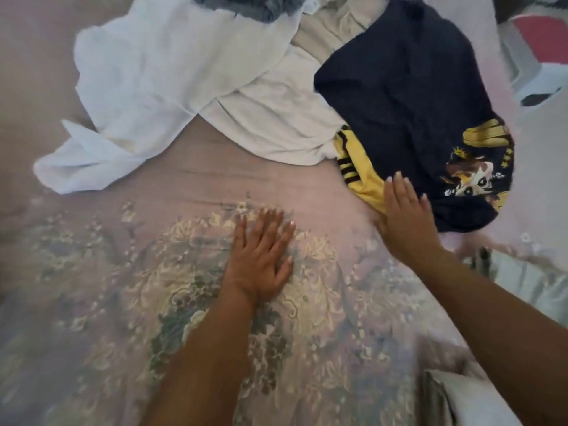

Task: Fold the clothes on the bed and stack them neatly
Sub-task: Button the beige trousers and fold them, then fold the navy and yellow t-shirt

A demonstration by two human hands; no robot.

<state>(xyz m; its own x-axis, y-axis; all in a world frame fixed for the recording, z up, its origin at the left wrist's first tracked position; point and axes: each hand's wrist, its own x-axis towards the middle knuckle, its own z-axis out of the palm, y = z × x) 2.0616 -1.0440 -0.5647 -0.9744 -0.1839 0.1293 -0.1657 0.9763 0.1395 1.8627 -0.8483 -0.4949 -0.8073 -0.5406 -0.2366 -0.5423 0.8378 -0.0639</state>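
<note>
Resting flat on the bedspread [92, 272], the left hand [259, 256] lies palm down with its fingers straight and slightly spread, holding nothing; it presses on the pale floral pattern woven into the pinkish-lilac cover. The right hand [405, 213] reaches further forward and to the right, its fingers straight and together, laid against the near edge of a navy T-shirt [408, 96]. Those fingers touch the cloth where a yellow sleeve with dark stripes [359, 167] pokes out from under the navy fabric; nothing is curled round or pinched.

The navy T-shirt lies crumpled on the right side of the bed, with a printed cartoon animal and yellow stars showing at its right edge [473, 176]. Just left of it, and partly under it, sits a cream garment [276, 124], rumpled and unfolded. Overlapping that one, a white garment [138, 87] sprawls toward the left, one loose end trailing down to the near left. At the far top edge a grey-blue piece of clothing [252, 6] peeks out above the white one, and a beige piece [325, 35] shows between the white and the navy. None of the clothes is folded or stacked.

Beyond the bed's right edge stands a white object with a red top [544, 41], blurred.
</note>
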